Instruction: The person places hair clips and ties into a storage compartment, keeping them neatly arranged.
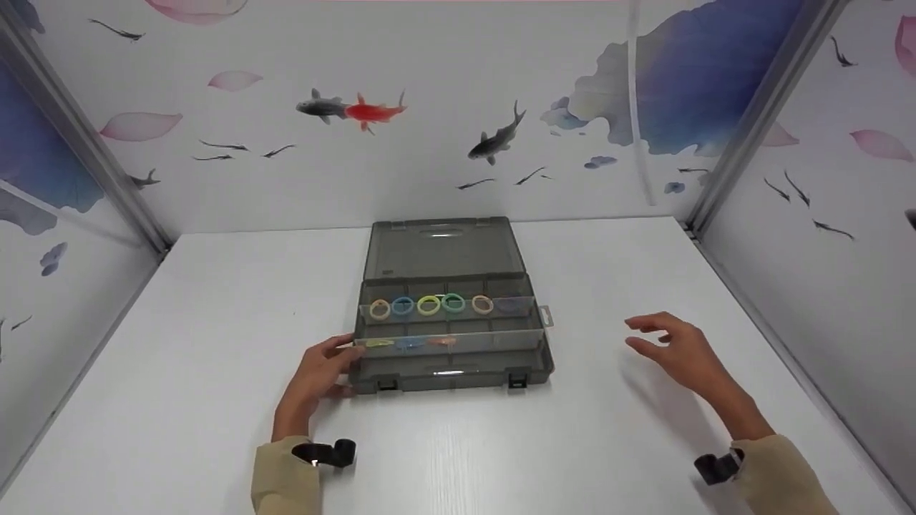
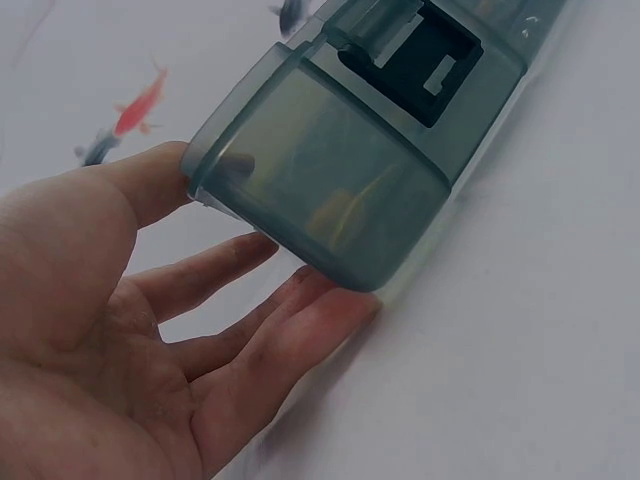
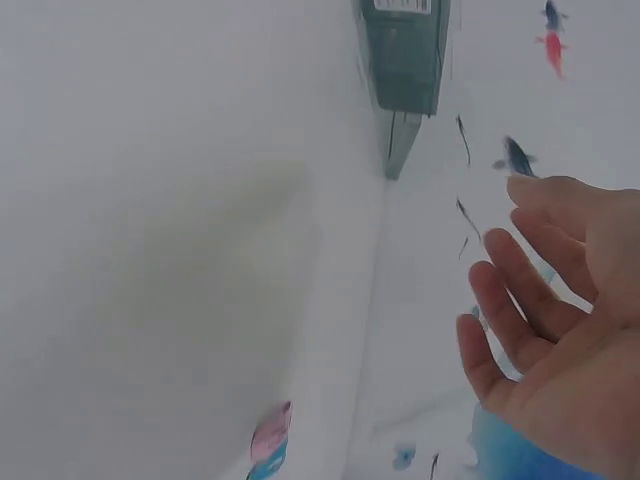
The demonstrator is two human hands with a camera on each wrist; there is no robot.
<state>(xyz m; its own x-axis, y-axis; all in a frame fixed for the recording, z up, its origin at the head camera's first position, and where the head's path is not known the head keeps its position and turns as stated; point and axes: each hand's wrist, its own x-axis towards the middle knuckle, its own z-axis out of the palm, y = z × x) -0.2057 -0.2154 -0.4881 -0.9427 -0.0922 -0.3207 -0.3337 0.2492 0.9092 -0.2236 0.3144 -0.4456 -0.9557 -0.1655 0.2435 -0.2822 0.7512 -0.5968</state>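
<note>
A dark grey see-through plastic compartment box (image 1: 472,380) lies on the table, its lid (image 1: 444,250) folded back. My left hand (image 1: 318,372) grips the box's left front corner. In the left wrist view, the thumb (image 2: 160,182) lies at the upper rim and other fingers (image 2: 330,315) reach under the bottom. Coloured rings (image 1: 419,306) line the box's rear divider. Small yellow, blue and orange pieces (image 1: 411,343) show behind the front divider; their kind is unclear. My right hand (image 1: 673,350) hovers right of the box, loosely curved and holding nothing.
The white table (image 1: 444,450) meets a back wall (image 1: 429,172) printed with fish and petals, with side walls left and right. A hanging tab (image 1: 547,316) juts from the box's right side. Two latches (image 1: 517,379) sit on its front.
</note>
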